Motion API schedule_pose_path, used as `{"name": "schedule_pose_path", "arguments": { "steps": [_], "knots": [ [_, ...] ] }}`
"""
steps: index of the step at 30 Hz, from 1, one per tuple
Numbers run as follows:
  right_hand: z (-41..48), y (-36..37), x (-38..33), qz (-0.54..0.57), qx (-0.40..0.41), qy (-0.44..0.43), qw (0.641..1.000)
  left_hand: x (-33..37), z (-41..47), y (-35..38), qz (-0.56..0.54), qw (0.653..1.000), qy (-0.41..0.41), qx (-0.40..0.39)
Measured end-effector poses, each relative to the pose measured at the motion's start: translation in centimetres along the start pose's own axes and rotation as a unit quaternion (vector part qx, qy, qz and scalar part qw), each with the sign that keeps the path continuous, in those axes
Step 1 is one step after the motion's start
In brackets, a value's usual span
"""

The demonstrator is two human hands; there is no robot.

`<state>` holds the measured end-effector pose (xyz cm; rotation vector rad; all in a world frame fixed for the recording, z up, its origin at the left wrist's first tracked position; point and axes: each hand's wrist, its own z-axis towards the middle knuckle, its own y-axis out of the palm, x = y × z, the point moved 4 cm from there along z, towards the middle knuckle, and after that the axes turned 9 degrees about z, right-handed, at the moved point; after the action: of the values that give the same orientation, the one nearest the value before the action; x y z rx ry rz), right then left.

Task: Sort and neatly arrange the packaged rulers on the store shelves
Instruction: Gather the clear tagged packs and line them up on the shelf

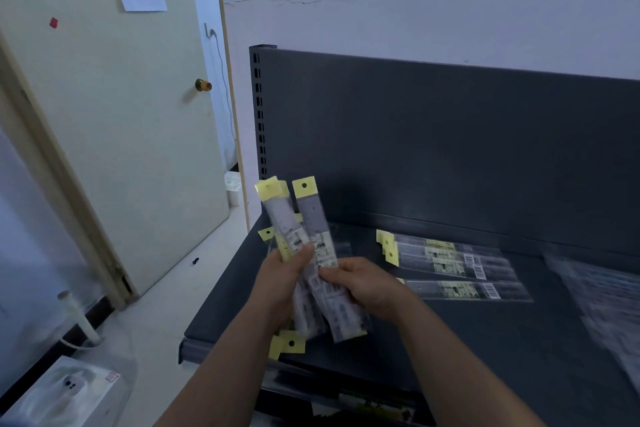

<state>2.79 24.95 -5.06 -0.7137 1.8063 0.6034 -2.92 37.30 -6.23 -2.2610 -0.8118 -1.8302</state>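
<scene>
The left hand (280, 284) grips a bundle of rulers (313, 239) round its middle, thumb across the front. The right hand (363, 288) pinches the rightmost pack lower down. The bundle is held tilted, above the front left corner of the shelf (485, 350).

I judge this to be the sorting step: the packs are gathered in hand but do not all face one way, with two yellow tabs pointing up and others sticking out below the hands. The next move calls for turning the packs so the tabs agree, squaring the edges, then laying them flat beside those already down.

In hand there are perhaps four or five packs; the overlap hides the exact count. Further right, a row of rulers (453, 265) lies flat, four packs with tabs to the left, three overlapping and one just nearer. A pile of packs (606, 305) at the far right is too blurred to count.
</scene>
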Motion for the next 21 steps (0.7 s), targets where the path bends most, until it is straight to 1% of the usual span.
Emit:
{"name": "schedule_pose_path", "arguments": {
  "steps": [1, 3, 5, 8, 10, 12, 13, 14, 16, 17, 19, 21],
  "knots": [
    [-0.1, 0.1, 0.1, -0.013, 0.009, -0.006, 1.0, 0.0, 0.1, 0.0, -0.001, 1.0, -0.001, 0.01],
    [0.0, -0.3, 0.1, -0.062, 0.052, -0.035, 0.996, -0.1, 0.4, -0.5, -0.001, 1.0, -0.006, 0.025],
    [0.1, -0.6, 0.0, -0.086, 0.083, -0.061, 0.991, -0.1, 0.4, -0.9, -0.007, 1.0, -0.016, 0.023],
    [0.2, 0.6, -0.1, -0.116, 0.056, -0.051, 0.99, -0.1, 0.0, -0.9, -0.035, 0.999, -0.029, -0.009],
    [0.3, 1.5, 0.0, -0.149, 0.029, -0.035, 0.988, 0.1, -0.4, -1.0, -0.043, 0.999, -0.02, -0.027],
    [0.4, 1.5, -0.1, -0.167, 0.047, -0.039, 0.984, 0.5, -0.7, -1.6, -0.055, 0.998, -0.003, -0.013],
    [0.6, 1.0, -0.2, -0.194, 0.084, -0.049, 0.976, 0.8, -0.8, -2.2, -0.062, 0.998, 0.003, 0.007],
    [0.7, 0.3, -0.4, -0.241, 0.132, -0.061, 0.96, 0.9, -1.0, -2.9, -0.071, 0.997, 0.004, 0.03],
    [1.1, -0.7, -0.6, -0.356, 0.206, -0.057, 0.91, 1.0, -0.9, -4.3, -0.095, 0.993, -0.009, 0.067],
    [1.3, -0.7, -0.6, -0.396, 0.218, -0.039, 0.891, 0.8, -0.8, -5.0, -0.103, 0.991, -0.018, 0.079],
    [1.9, 0.0, -0.4, -0.452, 0.212, 0.001, 0.867, 0.2, -0.6, -5.9, -0.098, 0.99, -0.036, 0.099],
    [2.6, 0.8, -0.5, -0.475, 0.202, 0.034, 0.856, -0.4, -0.5, -6.3, -0.084, 0.99, -0.05, 0.097]
  ]
}}
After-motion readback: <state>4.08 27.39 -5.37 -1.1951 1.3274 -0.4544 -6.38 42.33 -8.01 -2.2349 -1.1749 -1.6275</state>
